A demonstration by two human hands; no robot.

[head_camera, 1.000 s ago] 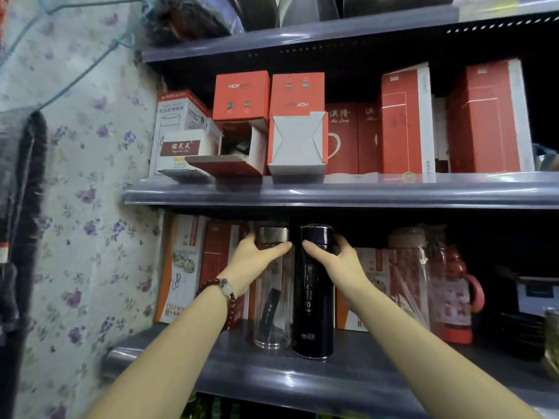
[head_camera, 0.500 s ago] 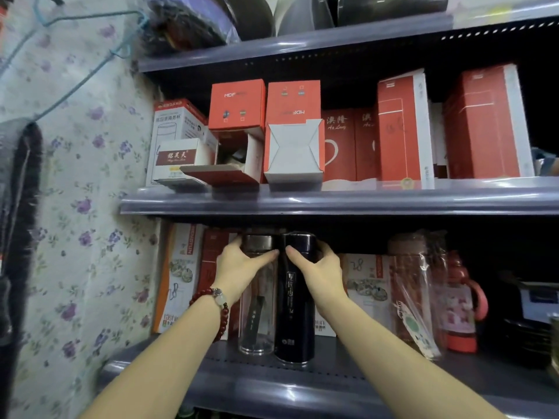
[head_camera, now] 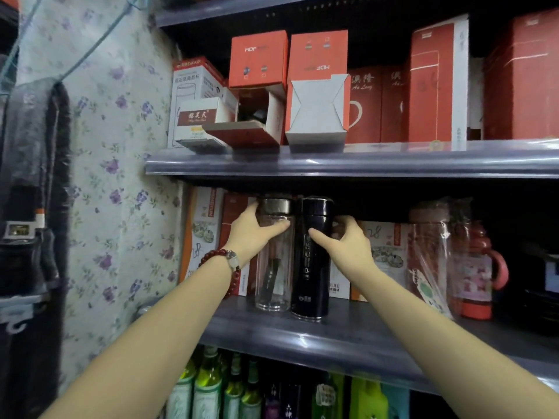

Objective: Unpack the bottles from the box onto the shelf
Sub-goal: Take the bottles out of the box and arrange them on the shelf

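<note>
Both bottles stand placed on the shelf (head_camera: 332,334). The left hand (head_camera: 251,234) grips the clear bottle (head_camera: 273,279), the right hand (head_camera: 348,246) the dark bottle (head_camera: 311,267); letting go likely comes next.

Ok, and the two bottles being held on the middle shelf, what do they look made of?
The clear bottle under the left hand looks like glass or clear plastic: the boxes behind show through, and its band-like cap looks like brushed metal. The dark bottle in the right hand is opaque, glossy navy or black, probably coated metal; its highlights suggest a smooth finish.
</note>
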